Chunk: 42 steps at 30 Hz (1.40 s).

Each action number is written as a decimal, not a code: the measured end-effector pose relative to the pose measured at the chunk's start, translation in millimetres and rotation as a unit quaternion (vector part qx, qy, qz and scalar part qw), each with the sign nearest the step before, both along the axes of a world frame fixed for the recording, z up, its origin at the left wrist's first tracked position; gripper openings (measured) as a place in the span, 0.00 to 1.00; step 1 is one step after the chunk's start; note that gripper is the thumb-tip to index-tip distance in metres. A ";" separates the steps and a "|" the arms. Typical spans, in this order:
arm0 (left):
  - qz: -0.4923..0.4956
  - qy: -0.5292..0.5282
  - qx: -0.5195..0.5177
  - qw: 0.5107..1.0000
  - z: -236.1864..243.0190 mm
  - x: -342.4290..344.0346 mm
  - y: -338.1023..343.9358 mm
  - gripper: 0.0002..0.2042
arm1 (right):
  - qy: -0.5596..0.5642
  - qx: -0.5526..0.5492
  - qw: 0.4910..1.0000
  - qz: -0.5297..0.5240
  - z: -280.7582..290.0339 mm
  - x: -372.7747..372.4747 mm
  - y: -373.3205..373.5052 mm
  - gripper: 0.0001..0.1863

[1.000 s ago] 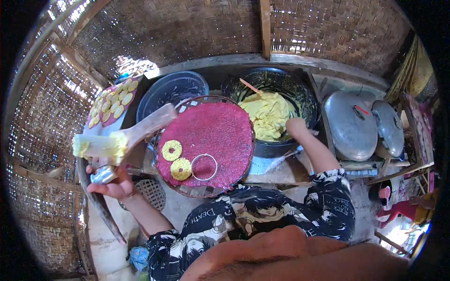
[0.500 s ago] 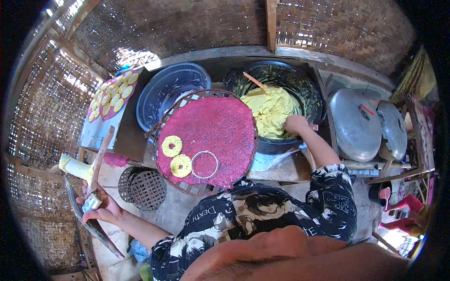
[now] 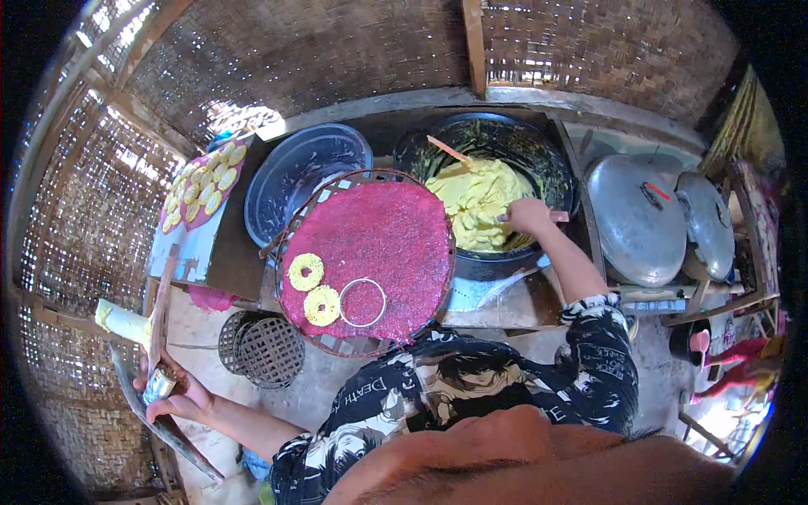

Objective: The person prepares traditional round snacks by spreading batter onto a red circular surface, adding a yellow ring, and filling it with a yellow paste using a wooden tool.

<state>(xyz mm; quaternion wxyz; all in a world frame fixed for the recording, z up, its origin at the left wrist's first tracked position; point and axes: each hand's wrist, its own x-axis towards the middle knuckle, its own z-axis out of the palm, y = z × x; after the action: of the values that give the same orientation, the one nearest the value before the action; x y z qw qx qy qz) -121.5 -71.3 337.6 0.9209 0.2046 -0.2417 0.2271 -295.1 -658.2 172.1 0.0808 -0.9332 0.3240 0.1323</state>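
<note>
My left hand (image 3: 181, 397) is closed on a wooden-handled dough press (image 3: 162, 316), held out at the left. Its white tube (image 3: 126, 322) is smeared with yellow dough; a metal can-like part shows by my thumb. My right hand (image 3: 530, 217) is closed at the right side of the soft yellow dough (image 3: 475, 198) in a large black basin (image 3: 551, 147). From that fist pokes the flat pinkish end of a spatula (image 3: 559, 216); its other end is mostly hidden. On the pink cloth (image 3: 379, 240) lie two yellow dough rings (image 3: 305, 272) beside a thin white hoop (image 3: 363, 303).
The cloth covers a round woven tray. A dark blue basin (image 3: 290, 172) stands behind it. Another stick (image 3: 448, 149) leans in the dough. Round yellow pieces (image 3: 202, 189) lie at far left. Metal lids (image 3: 635, 220) lie at right; plastic baskets (image 3: 263, 349) are below the tray.
My right hand has shifted slightly up and left over the dough, still gripping the spatula. My left hand and the press have moved slightly lower in view. The whole view has shifted a little.
</note>
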 end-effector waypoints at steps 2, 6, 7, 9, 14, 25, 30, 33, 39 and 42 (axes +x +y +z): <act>0.013 0.017 -0.005 1.000 -0.2 0.2 5.8 0.28 | -0.002 -0.020 1.000 0.010 -23.3 9.5 -2.0 0.15; -0.004 0.012 -0.003 1.000 1.2 -6.8 13.0 0.26 | 0.043 0.004 0.996 0.076 -34.3 22.3 4.6 0.17; -0.004 0.012 -0.001 1.000 3.0 -9.3 13.5 0.26 | 0.029 0.016 0.997 0.076 -34.9 21.7 7.3 0.18; 0.057 0.053 0.018 0.997 10.1 -21.5 15.5 0.17 | 0.014 0.026 0.996 0.083 -26.0 21.0 13.1 0.18; 0.021 0.040 0.133 0.990 8.6 -17.1 26.4 0.07 | 0.015 0.161 0.985 0.062 4.2 -12.0 -18.4 0.25; 0.045 0.016 0.510 0.859 -13.3 21.3 24.0 0.23 | -0.273 0.534 0.797 0.065 138.7 -32.4 43.0 0.26; -0.381 0.278 0.421 0.775 -8.9 29.5 -115.8 0.12 | -0.236 0.624 0.715 0.207 163.0 26.5 134.4 0.30; -0.088 -0.113 0.730 0.668 -3.9 16.5 -145.6 0.18 | -0.219 0.520 0.745 0.354 188.4 46.0 153.1 0.26; 0.037 -0.199 0.777 0.596 14.5 -9.8 -128.3 0.22 | -0.235 -0.032 0.838 0.492 288.3 58.5 209.2 0.18; 0.030 -0.161 0.777 0.608 6.2 -6.3 -132.6 0.23 | -0.366 -0.210 0.703 0.573 296.4 60.4 250.6 0.11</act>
<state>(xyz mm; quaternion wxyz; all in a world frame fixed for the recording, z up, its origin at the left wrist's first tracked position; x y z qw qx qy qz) -127.8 -203.9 343.8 0.3554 0.8105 -0.4655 0.0109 -234.7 -407.7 468.5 -0.0966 -0.9068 -0.3089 -0.2702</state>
